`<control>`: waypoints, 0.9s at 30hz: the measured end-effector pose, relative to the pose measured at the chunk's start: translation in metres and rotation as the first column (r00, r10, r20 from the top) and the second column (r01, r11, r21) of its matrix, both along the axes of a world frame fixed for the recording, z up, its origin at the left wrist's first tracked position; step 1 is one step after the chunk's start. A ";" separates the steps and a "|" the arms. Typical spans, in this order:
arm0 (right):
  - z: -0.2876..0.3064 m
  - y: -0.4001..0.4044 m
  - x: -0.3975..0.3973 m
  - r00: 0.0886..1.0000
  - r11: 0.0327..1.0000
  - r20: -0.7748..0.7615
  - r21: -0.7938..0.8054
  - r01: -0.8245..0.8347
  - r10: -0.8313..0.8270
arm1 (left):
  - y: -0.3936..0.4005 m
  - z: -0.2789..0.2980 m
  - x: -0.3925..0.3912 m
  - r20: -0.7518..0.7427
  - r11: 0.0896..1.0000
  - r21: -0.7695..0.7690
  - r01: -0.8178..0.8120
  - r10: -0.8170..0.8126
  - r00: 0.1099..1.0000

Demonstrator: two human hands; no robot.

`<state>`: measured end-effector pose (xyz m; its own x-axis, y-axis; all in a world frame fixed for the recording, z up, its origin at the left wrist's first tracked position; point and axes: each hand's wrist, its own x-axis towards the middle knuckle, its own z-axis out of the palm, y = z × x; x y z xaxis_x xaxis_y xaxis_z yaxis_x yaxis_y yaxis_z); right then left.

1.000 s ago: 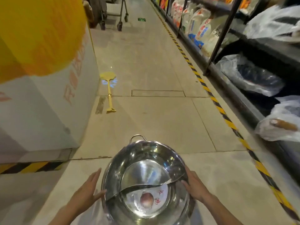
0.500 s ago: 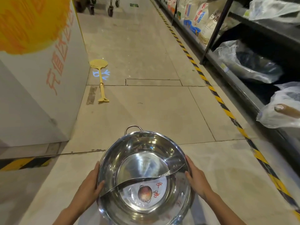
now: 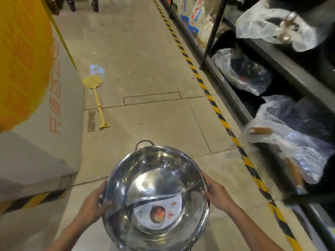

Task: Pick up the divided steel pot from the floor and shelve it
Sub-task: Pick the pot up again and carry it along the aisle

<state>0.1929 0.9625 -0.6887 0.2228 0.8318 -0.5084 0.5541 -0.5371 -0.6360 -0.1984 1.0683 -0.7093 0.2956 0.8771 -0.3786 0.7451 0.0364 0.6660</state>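
The divided steel pot (image 3: pixel 154 171) is a wide shiny bowl with a curved partition across it, a round paper label in its near half and a loop handle at its far rim. I hold it above the floor at the bottom centre of the view. My left hand (image 3: pixel 93 203) grips its left rim with the thumb over the edge. My right hand (image 3: pixel 216 193) clasps the right rim. The dark metal shelf (image 3: pixel 241 113) runs along the right side, its lower levels holding pans wrapped in clear plastic.
A yellow fly swatter (image 3: pixel 97 98) lies on the concrete floor ahead left. A large white and orange box (image 3: pixel 41 124) stands at the left. Black-and-yellow tape (image 3: pixel 213 104) marks the floor along the shelf. Bagged pans (image 3: pixel 290 142) stick out past the shelf edge. Sacks (image 3: pixel 195 13) sit further back.
Both hands closed on the pot's rim from beside it and raised it. The view swung toward the shelf on the right.
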 end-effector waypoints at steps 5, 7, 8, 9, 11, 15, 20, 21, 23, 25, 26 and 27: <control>0.139 -0.039 0.022 0.993 0.993 0.006 0.028 0.114 -0.114 | 0.005 0.153 0.038 0.071 0.993 -0.020 0.120 -0.118 0.990; 0.202 -0.065 0.030 0.984 0.984 0.005 0.043 0.175 -0.175 | 0.001 0.220 0.053 0.086 0.988 -0.023 0.153 -0.151 0.985; 0.231 -0.079 0.032 0.976 0.975 -0.001 0.042 0.219 -0.219 | -0.001 0.252 0.061 0.083 0.982 -0.030 0.186 -0.183 0.980; 0.258 -0.094 0.034 0.964 0.963 -0.007 0.041 0.266 -0.266 | -0.005 0.284 0.070 0.084 0.973 -0.024 0.231 -0.228 0.970; 0.305 -0.127 0.034 0.937 0.937 0.001 0.027 0.349 -0.349 | -0.012 0.338 0.086 0.113 0.951 -0.008 0.309 -0.306 0.945; 0.363 -0.199 0.027 0.868 0.868 0.017 0.031 0.495 -0.496 | -0.025 0.403 0.121 0.091 0.900 -0.042 0.435 -0.430 0.898; 0.404 -0.282 0.011 0.757 0.757 0.028 0.020 0.653 -0.653 | -0.050 0.457 0.178 0.028 0.786 -0.044 0.617 -0.617 0.787; 0.408 -0.297 0.008 0.732 0.732 0.028 0.029 0.681 -0.681 | -0.057 0.465 0.190 0.021 0.763 -0.032 0.646 -0.645 0.764; 0.414 -0.329 0.003 0.667 0.665 0.003 0.065 0.744 -0.745 | -0.071 0.475 0.216 -0.011 0.707 -0.005 0.707 -0.707 0.707; 0.418 -0.360 -0.001 0.600 0.596 -0.005 0.115 0.795 -0.800 | -0.090 0.486 0.242 -0.006 0.649 0.020 0.760 -0.760 0.649; 0.417 -0.375 -0.004 0.571 0.566 -0.004 0.135 0.813 -0.821 | -0.101 0.490 0.254 0.001 0.605 0.039 0.796 -0.796 0.605; 0.417 -0.391 -0.007 0.545 0.537 -0.015 0.145 0.831 -0.838 | -0.111 0.494 0.268 -0.004 0.572 0.063 0.818 -0.820 0.573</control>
